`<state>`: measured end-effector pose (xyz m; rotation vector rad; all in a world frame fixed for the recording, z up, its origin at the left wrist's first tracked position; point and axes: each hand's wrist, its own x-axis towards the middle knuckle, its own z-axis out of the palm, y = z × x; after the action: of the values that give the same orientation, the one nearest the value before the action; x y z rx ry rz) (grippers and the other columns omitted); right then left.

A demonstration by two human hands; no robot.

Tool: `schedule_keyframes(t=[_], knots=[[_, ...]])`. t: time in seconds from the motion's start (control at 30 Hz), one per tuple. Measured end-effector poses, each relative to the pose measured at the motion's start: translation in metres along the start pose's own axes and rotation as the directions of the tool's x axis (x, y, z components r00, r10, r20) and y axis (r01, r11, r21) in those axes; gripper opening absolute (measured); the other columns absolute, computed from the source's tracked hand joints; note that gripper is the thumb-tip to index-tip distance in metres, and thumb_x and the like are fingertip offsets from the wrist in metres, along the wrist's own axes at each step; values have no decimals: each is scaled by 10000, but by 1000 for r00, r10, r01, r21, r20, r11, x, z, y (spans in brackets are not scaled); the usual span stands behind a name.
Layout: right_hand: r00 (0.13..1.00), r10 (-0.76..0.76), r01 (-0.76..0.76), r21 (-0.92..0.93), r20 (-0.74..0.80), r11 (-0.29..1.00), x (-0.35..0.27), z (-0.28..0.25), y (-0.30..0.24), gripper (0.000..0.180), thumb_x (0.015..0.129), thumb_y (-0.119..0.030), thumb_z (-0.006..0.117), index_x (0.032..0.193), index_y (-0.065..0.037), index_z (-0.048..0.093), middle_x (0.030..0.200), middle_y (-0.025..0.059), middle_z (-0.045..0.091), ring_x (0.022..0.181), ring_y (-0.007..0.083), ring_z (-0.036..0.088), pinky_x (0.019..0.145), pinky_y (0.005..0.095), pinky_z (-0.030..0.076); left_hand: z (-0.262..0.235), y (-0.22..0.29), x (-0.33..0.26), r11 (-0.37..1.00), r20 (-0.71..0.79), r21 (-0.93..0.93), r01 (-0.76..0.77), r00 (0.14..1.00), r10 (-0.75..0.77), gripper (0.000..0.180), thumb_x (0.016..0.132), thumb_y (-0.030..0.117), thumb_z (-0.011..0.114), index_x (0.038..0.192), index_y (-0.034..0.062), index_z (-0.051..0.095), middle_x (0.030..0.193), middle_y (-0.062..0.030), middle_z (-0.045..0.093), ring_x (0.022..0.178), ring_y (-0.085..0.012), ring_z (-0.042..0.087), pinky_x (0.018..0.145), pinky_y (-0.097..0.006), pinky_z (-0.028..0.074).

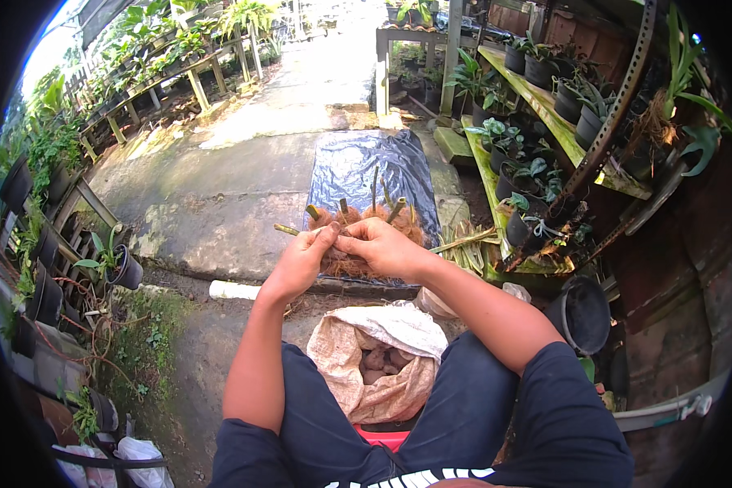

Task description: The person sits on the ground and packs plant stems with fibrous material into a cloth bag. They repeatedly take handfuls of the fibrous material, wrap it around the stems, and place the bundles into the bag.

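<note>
My left hand (302, 259) and my right hand (385, 249) meet in front of me, fingers closed and thumbs close together in a pinch. What they pinch is too small or too hidden to make out. A short green stem piece (285, 229) juts out to the left beside my left hand; whether that hand holds it, I cannot tell. Just beyond my fingers sit several brown coconut-fibre bundles (411, 232) with cut green stems (396, 210) standing up from them. They rest on the near part of a black plastic sheet (370, 163), partly hidden by my hands.
Between my knees stands an open woven sack (337, 370) with brown lumps (378, 362) inside. A white pipe (234, 290) lies left of it, a black pot (579, 315) right. Potted plants fill the mossy shelves (553, 114) at right and the racks (163, 81) at left.
</note>
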<state>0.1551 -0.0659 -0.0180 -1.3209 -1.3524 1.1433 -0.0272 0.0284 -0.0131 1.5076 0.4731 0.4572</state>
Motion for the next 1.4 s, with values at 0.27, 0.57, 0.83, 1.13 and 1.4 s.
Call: schedule_keyframes(t=[0.27,0.57,0.83,1.13,1.4], knots=[[990,-136,138,-216,25,967,-4,-4,-10,399,1042,-325,630,973,56,724,751,16,645,710,97,551,641,355,453,-9,-3,2,993,81,104,-55,996,46,416,1142,336,482,1106,-18,698,955,19,660,856,-60,558,775,-258,475],[993,-110,100,-255,-28,962,-9,-10,-22,501,1040,-440,634,903,35,716,704,11,596,682,98,522,611,332,422,0,-4,1,987,16,139,-86,996,85,462,1160,352,420,1061,-22,673,867,16,615,788,-61,503,686,-290,438],[988,130,-94,-351,82,932,-11,-7,-25,680,979,-642,647,890,28,720,693,14,600,647,98,537,573,326,406,-2,-35,8,888,142,234,-397,917,372,738,1084,649,369,940,-18,650,840,4,606,784,-96,487,690,-298,450],[970,-223,243,-376,96,894,-13,-2,-32,406,968,-315,639,1020,77,731,710,134,653,642,134,572,608,365,458,-3,-18,3,957,181,152,-246,959,217,740,1009,687,483,1032,-26,677,873,-10,670,855,-86,571,764,-284,498],[982,-180,136,-436,-61,889,-9,-1,-32,431,1004,-318,625,865,78,723,606,121,589,583,162,535,602,395,449,0,-12,1,974,191,-6,-229,955,225,458,964,412,779,1120,-12,701,955,15,705,927,-71,622,816,-255,507]])
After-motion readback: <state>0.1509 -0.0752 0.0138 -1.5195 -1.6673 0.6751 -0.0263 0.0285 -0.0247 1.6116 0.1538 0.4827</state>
